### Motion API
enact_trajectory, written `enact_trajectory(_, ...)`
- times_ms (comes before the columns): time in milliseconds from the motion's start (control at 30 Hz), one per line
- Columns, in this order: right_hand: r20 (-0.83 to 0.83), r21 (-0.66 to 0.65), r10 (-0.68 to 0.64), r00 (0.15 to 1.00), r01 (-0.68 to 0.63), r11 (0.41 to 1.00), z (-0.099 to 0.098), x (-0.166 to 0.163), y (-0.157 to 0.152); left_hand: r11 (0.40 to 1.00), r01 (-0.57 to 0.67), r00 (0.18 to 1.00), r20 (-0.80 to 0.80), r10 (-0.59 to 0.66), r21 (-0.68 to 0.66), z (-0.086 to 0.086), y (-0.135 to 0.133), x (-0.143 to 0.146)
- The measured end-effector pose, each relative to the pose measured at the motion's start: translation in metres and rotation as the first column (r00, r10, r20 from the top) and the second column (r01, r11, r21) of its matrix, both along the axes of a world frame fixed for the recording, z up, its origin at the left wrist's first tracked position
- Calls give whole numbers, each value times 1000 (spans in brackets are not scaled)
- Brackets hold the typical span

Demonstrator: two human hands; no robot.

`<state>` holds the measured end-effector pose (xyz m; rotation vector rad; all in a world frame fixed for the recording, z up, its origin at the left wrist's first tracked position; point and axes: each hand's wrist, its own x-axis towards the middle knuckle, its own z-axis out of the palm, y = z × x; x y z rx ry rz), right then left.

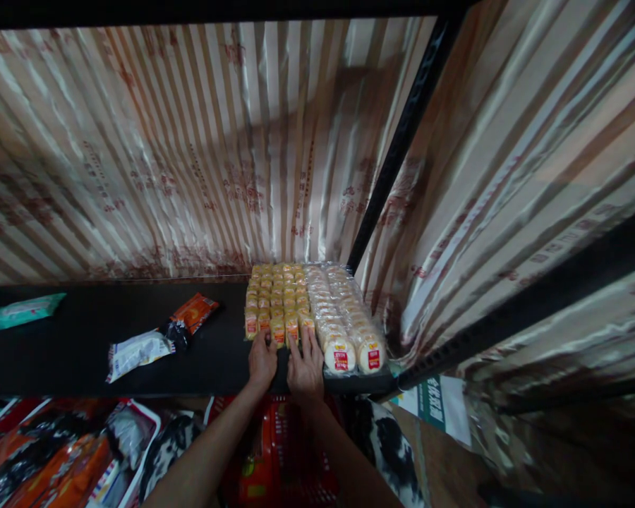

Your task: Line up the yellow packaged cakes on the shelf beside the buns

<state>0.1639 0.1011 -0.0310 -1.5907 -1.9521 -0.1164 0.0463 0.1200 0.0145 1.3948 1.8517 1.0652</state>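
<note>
Fingers (298,346) of the right hand (305,368) lie stretched and spread, loose and gripping nothing, with their tips against the front of the yellow packs (278,300). The left hand (262,361) sits just beside it, thumb side close to the right. Its shorter-looking fingers are bunched at the nearest yellow pack, and I cannot tell whether they pinch it or only press on it. Both forearms rise from the bottom middle of the frame.

The yellow packs stand in neat rows just right of the frame's centre, on a dark shelf (74,346), running back to the striped paper (164,155) behind. Touching them on the right are rows of round white packs (343,331) with red labels at the front. A black post (396,155) climbs from behind these toward the upper right.

Well apart, toward the left on the same shelf, lie an orange packet (195,311), a white packet (136,353) close to it, and a green packet (24,311) near the left edge. Below the hands, at the bottom middle, sits a red basket (280,451), and more bright packets (58,458) fill the lower left corner.
</note>
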Motion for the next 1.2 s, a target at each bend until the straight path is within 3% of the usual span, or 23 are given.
enact_trajectory(233,13,142,-8,1000,6,990,1,0,-2,1000,-23,991,-134,25,18,-2,1,6)
enact_trajectory(433,16,182,7,1000,-9,983,0,0,-1,998,11,996,-84,-5,67,-8,3,6)
enact_trajectory(633,2,191,18,1000,-18,981,-4,0,1,1000,20,993,116,-18,-16,-16,7,11)
enact_trajectory(800,-17,182,13,1000,-10,983,-5,0,1,1000,14,987,160,-11,-20,-15,8,13)
enact_trajectory(1067,-16,178,15,1000,-12,984,-4,0,0,1000,-5,996,-85,3,-25,-6,3,10)
enact_trajectory(1200,-13,185,21,1000,-18,983,-4,1,0,1000,-5,998,-68,4,-12,-6,2,10)
